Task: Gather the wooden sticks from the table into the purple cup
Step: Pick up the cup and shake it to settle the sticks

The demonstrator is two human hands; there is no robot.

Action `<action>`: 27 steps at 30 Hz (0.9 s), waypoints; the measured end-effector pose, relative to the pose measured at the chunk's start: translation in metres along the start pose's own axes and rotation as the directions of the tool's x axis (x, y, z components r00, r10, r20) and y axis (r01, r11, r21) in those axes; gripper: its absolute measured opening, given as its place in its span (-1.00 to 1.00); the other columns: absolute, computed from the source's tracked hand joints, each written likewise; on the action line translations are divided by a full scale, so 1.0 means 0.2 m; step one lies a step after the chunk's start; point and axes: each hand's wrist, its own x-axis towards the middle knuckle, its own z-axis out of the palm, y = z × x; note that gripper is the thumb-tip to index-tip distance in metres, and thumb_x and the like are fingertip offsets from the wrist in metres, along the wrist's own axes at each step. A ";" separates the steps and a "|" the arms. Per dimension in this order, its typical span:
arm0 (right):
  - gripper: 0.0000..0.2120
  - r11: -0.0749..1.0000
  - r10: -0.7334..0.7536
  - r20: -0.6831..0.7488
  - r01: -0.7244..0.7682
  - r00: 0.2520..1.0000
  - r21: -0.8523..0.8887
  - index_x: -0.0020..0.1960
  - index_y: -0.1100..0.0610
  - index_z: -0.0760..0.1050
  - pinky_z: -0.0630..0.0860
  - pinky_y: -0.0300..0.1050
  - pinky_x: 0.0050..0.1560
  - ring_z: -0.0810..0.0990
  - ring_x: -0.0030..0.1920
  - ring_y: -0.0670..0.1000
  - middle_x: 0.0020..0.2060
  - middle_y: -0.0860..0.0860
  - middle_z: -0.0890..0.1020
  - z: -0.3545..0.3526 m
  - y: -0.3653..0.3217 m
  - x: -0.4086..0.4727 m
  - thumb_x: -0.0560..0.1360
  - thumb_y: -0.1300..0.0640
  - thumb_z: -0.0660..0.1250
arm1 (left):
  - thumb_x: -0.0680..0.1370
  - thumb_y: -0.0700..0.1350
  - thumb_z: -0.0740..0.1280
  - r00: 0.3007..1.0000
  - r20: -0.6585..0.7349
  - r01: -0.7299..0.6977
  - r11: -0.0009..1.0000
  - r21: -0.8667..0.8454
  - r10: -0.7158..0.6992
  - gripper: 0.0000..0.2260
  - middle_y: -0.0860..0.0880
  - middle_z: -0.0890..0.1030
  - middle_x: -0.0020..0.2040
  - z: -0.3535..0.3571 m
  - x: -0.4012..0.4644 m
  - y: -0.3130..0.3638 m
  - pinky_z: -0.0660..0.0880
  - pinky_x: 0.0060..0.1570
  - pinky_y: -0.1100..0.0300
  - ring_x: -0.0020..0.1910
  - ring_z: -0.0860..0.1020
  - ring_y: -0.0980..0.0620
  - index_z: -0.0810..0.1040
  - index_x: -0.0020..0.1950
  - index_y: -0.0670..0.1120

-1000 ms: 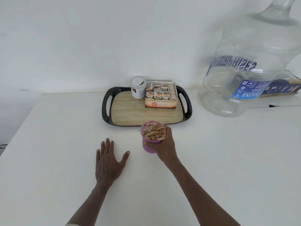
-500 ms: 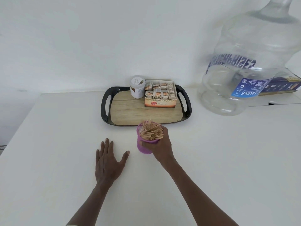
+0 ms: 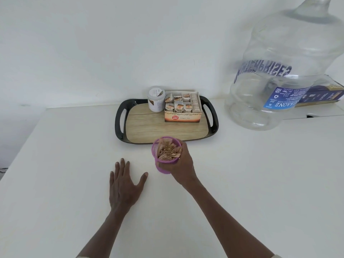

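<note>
Right hand (image 3: 181, 165) wrapped round purple mesh plastic cup (image 3: 164, 167), thumb across front, cup packed with pale wooden sticks (image 3: 168, 151). Left hand (image 3: 125, 185) flat on white desk (image 3: 65, 164), fingers spread, holding nothing. Black-rimmed wood-look tray (image 3: 149, 125) just behind. Risk: cup tilted, sticks could spill. Cup base hidden by hand; lifted or resting, cannot tell. No loose sticks visible.

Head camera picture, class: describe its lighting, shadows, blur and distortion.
Head view: soft, even light with only faint shadows beside the flat left hand and the black-rimmed wooden tray; the large clear plastic water bottle looks smeared and bulges at the wide-angle edge; the wooden sticks in the purple mesh cup, gripped by the right hand, are slightly soft.
</note>
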 end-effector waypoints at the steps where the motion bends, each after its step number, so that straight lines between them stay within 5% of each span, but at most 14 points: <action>1: -0.16 0.999 -0.016 0.032 0.017 0.999 -0.035 0.31 -0.01 0.38 0.60 -0.25 0.02 0.58 0.14 -0.12 0.12 -0.13 0.60 0.00 0.00 0.00 0.12 0.11 0.70 | 0.48 0.44 0.05 1.000 -0.002 -0.002 1.000 0.007 0.002 -0.16 -0.05 0.10 0.61 0.00 0.00 0.00 0.04 0.55 -0.04 0.59 0.02 -0.01 0.19 0.57 -0.11; 27: -0.15 0.997 -0.022 0.091 0.028 0.996 -0.072 0.34 0.04 0.37 0.59 -0.27 0.07 0.56 0.18 -0.12 0.16 -0.13 0.58 -0.01 0.01 0.01 0.15 0.11 0.69 | 0.47 0.45 0.05 1.000 -0.011 0.005 1.000 0.004 -0.005 -0.16 -0.04 0.10 0.61 0.00 0.00 0.01 0.04 0.55 -0.03 0.59 0.02 0.00 0.20 0.57 -0.09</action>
